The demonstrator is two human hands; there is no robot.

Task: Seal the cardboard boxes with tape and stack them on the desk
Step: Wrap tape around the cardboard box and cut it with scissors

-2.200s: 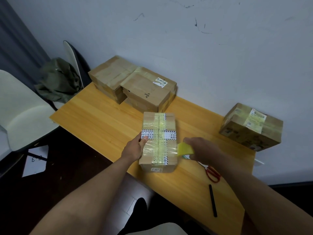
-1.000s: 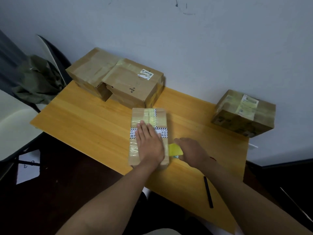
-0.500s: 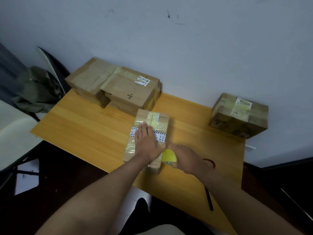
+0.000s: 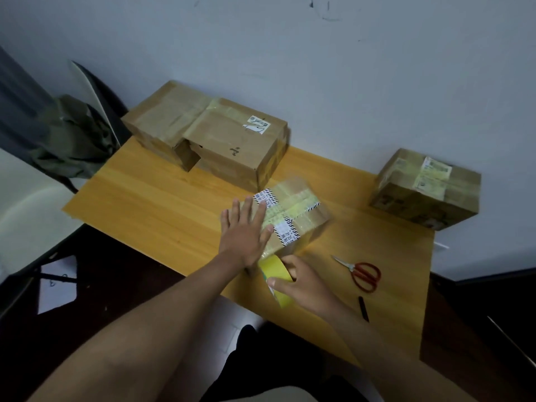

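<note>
Head view. A wooden table (image 4: 162, 210) is seen standing against a pale wall (image 4: 348, 82). Near the middle of the table a small cardboard box (image 4: 301, 210) is laid at an angle, its top crossed by yellowish tape and a white strip with black striped edges. The left hand (image 4: 246, 233) is laid flat on the near part of the box top, fingers straight and spread, palm down. At the near end of the box a yellow tape roll (image 4: 274, 278) is gripped by the right hand (image 4: 301, 281), the thumb curled over its outer face and the fingers curled round behind it; the roll is held just beside the near end of the box, and contact cannot be confirmed.

At the far left of the table two larger taped boxes (image 4: 232, 140) are noted side by side, touching, with a white label on the right one. A further labelled box (image 4: 426, 190) is set at the far right edge, against the wall and well apart from the others. Red-handled scissors (image 4: 362, 272) are lying on the table to the right of the right hand, with a black pen (image 4: 363, 309) nearer the front edge. A white chair (image 4: 32, 207) with a green garment (image 4: 72, 140) beyond it is recorded to the left of the table.
</note>
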